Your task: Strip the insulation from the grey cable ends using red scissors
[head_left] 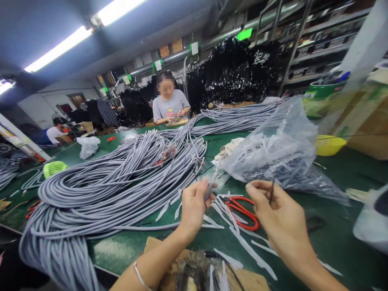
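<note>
Cable end (209,189), grey, round, pinched in left hand (194,204); thin black strip (272,191) gripped by right hand (280,214), 3 o'clock; advise keeping tips aligned.

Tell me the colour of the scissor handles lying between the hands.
Orange-red scissors, clearest in the head view.

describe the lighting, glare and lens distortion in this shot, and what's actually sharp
Head view: ceiling tube lights blow out white; its wide lens tilts the shelving at right; glare streaks the clear plastic bag; left hand pinching a grey cable end and right hand pinching a thin black piece are sharp.
</note>
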### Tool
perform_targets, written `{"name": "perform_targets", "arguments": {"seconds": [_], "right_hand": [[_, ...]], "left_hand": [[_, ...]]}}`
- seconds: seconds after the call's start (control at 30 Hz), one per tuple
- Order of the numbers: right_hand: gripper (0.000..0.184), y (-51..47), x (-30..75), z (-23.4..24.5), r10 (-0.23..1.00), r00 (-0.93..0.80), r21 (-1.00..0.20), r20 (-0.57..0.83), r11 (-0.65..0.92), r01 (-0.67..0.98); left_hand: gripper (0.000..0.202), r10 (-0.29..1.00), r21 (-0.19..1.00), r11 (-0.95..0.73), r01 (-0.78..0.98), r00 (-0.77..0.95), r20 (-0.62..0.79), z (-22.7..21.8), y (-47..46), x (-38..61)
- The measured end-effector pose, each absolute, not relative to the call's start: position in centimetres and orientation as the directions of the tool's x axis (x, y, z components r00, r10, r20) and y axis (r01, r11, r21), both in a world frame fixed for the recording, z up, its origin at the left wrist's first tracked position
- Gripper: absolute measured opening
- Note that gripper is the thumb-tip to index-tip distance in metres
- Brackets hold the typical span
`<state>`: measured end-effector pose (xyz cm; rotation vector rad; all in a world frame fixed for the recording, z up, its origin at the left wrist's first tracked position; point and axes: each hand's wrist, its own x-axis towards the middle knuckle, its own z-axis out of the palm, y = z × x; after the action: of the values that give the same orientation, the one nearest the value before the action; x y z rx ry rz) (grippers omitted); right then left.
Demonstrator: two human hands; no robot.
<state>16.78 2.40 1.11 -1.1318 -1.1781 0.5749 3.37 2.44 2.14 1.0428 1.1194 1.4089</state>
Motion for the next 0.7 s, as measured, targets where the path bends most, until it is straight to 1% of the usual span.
{"name": "perform_targets", "arguments": {"seconds": [0.07,0.13,0.23,0.3,0.47,0.6,0.7], "right_hand": [[0.024,1.9,16.7,1.4,0.818,0.203,-0.813,0.538,0.44,0.38],[0.029,1.5,16.5,1.4,0.796,0.058,-0.711,0.602,0.502,0.492],[0.035,1.1,16.2,1.0,0.736,-0.075,-0.58,0.673,0.587,0.565],[0.036,1.1,16.1,0.9,0.709,-0.119,-0.531,0.695,0.618,0.579],[0.043,1.0,16.1,1.3,0.67,-0.135,-0.473,0.73,0.637,0.609],[0.047,0.8,16.1,1.6,0.653,-0.129,-0.463,0.746,0.648,0.605],[0.048,0.8,16.1,1.6,0.663,-0.117,-0.479,0.74,0.64,0.601]], "left_hand": [[0.042,0.994,0.987,-0.074,-0.143,-0.095,0.061,2.4,2.4,3.4],[0.035,0.991,0.991,-0.092,-0.095,-0.106,0.082,2.7,2.2,3.4],[0.031,0.988,0.993,-0.119,-0.028,-0.098,0.115,2.9,1.8,3.5],[0.026,0.983,0.988,-0.154,0.027,-0.101,0.156,2.8,1.6,3.5],[0.013,0.929,0.921,-0.313,0.234,-0.126,0.348,2.9,1.1,3.3],[0.009,0.897,0.887,-0.38,0.264,-0.127,0.422,3.1,0.9,3.2],[0.008,0.879,0.864,-0.416,0.283,-0.118,0.462,3.1,0.9,3.1]]}}
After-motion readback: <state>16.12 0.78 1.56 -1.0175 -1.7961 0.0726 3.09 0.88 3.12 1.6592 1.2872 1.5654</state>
